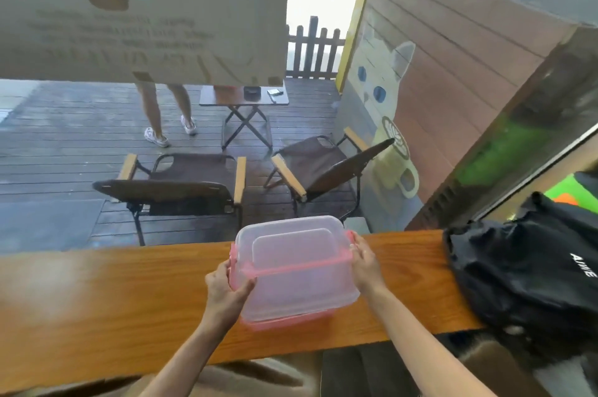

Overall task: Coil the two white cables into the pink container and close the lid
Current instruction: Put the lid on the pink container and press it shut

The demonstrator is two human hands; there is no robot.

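Observation:
The pink container (301,286) is a translucent plastic box with a pink rim, pink side latches and a clear lid on top. It sits tilted at the middle of the wooden counter (97,306). My left hand (226,291) grips its left side by the latch. My right hand (365,262) holds its right side by the other latch. No white cable shows in this view; the box's cloudy walls hide whatever is inside.
A black bag (530,277) lies on the counter's right end, close to my right forearm. Behind the counter is a window; outside are two folding chairs (181,183), a small folding table (244,99) and a person's legs (168,112).

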